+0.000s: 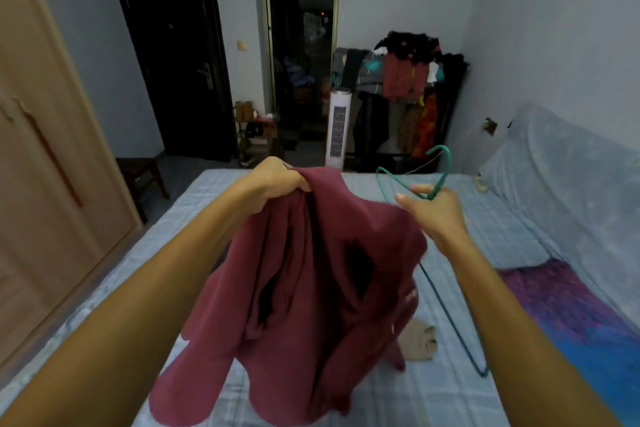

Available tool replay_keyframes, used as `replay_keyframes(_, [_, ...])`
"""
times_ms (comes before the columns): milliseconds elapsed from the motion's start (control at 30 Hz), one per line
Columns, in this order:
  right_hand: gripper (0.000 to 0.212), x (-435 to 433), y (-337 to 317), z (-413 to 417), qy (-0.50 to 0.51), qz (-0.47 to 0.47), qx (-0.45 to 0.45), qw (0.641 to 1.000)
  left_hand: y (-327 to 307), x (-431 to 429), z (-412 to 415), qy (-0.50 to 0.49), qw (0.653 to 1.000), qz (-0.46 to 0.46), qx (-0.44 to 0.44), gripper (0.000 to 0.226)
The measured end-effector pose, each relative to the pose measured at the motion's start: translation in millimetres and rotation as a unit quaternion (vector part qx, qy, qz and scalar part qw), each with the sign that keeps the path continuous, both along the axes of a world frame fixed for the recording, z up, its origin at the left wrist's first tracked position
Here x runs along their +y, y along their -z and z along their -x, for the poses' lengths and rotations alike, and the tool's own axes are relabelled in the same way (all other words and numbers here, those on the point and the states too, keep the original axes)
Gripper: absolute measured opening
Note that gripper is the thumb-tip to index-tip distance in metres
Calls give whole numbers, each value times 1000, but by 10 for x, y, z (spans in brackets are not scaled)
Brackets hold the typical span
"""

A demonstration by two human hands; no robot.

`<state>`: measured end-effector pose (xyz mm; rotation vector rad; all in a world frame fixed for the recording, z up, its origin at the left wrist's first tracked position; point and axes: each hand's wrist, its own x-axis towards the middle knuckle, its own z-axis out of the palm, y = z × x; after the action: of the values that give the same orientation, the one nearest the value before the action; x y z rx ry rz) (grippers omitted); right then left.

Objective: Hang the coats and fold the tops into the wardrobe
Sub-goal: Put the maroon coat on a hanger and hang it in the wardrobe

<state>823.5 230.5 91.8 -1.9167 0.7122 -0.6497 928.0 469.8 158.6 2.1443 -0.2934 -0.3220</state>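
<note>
— Maroon coat [304, 288] hangs above the bed [433, 399]; my left grip [273, 184] is bunched round its collar.
— And your right?
— My right grip [433, 208] pinches the green wire hanger [440, 163] near its hook, beside the coat. Wardrobe [45, 149] stands at my left.

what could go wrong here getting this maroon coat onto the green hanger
The left hand bunches the maroon coat at one spot only, so the collar may not open for the green hanger. The right hand holds that hanger loosely, and it could slip. The hem may drag over the beige cloth.
</note>
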Motion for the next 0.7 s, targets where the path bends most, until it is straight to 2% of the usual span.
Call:
replay_keyframes(133, [44,275,339,147,-25,-7,-37,999,325,-21,65,-40,998,-28,28,18])
replay_keyframes(200, [32,397,444,209,-40,20,-56,997,476,26,41,-44,997,-54,-21,14])
replay_keyframes(333, [50,630,536,197,-78,-35,-85,993,703,224,3,-59,979,-127,-151,8])
replay_keyframes(467, [44,844,550,151,-103,-66,-118,985,836,336,-26,-102,962,-134,-217,16])
replay_keyframes(567, [44,930,526,241,-109,-95,-152,978,834,415,-129,-127,962,-129,-202,18])
replay_keyframes(700, [31,984,533,418,-120,-131,-174,969,808,517,-293,-151,969,-110,-164,19])
